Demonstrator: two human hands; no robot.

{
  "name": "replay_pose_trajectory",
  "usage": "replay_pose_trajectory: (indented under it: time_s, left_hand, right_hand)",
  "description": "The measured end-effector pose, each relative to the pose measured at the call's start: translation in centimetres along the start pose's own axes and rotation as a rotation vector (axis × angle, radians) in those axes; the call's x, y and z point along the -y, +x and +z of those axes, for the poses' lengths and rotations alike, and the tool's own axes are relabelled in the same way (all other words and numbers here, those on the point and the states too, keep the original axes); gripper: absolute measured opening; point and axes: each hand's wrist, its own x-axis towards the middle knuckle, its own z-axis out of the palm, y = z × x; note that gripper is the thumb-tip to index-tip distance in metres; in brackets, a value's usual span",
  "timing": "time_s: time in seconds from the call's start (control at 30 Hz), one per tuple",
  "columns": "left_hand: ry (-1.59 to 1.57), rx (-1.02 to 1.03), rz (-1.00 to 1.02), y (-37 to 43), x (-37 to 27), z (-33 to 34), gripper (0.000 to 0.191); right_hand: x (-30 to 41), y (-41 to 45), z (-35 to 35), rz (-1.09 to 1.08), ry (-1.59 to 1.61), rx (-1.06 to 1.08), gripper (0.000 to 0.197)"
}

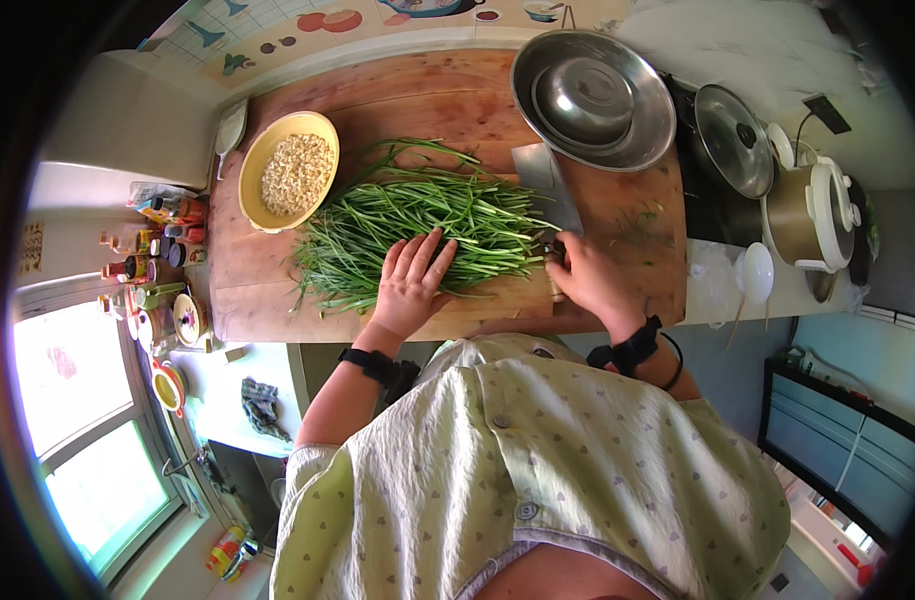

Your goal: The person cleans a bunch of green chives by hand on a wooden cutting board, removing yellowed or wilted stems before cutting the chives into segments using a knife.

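Observation:
A large heap of long green chives [435, 217] lies across a wooden cutting board [514, 296], white stem ends towards the right. My left hand [412, 285] rests flat on the near side of the heap, fingers a little apart. At the stem ends is my right hand [594, 281], its fingertips by the stems and by a cleaver's wooden handle; whether they grip either one is hidden. The cleaver's broad steel blade [545, 184] lies flat beyond that hand, pointing away from me. Left of the chives stands a yellow bowl [325, 135] of pale chopped food [298, 174].
A steel basin [656, 90] with a smaller upturned steel bowl [583, 97] inside stands at the back right. Further right are a glass-lidded pan [733, 141] and an electric cooker [796, 214]. Bottles and jars [154, 255] crowd the left by the window. Green scraps [641, 219] dot the wooden worktop [427, 90].

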Motion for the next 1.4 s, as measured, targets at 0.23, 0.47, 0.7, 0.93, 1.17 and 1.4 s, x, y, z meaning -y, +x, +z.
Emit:
replay_pose_trajectory:
  time_s: [0.23, 0.47, 0.7, 0.93, 1.17, 1.4]
  left_hand:
    - [-0.128, 0.001, 0.056, 0.6, 0.6, -1.1, 0.105]
    - [0.074, 0.093, 0.040, 0.8, 1.1, -2.5, 0.106]
    - [0.189, 0.313, 0.100, 7.8, 1.8, -3.9, 0.136]
    - [-0.006, 0.466, 0.148, 10.2, 4.8, -1.3, 0.131]
    - [0.005, 0.488, 0.166, 7.8, 3.1, -0.4, 0.111]
    - [-0.079, 0.372, 0.201, 9.2, 4.4, -2.9, 0.121]
  right_hand:
    - [-1.1, -0.1, 3.5, -0.005, 0.101, -0.118, 0.084]
    - [-0.9, -0.4, 0.4, -0.067, 0.096, -0.207, 0.064]
    - [-2.0, -3.5, -0.8, 0.024, 0.247, -0.201, 0.051]
    - [0.1, -8.6, 0.1, 0.267, 0.475, -0.291, 0.043]
    - [3.9, -10.9, 1.2, 0.431, 0.767, -0.380, 0.039]
    - [4.9, -12.7, 2.0, 0.326, 0.872, -0.524, 0.036]
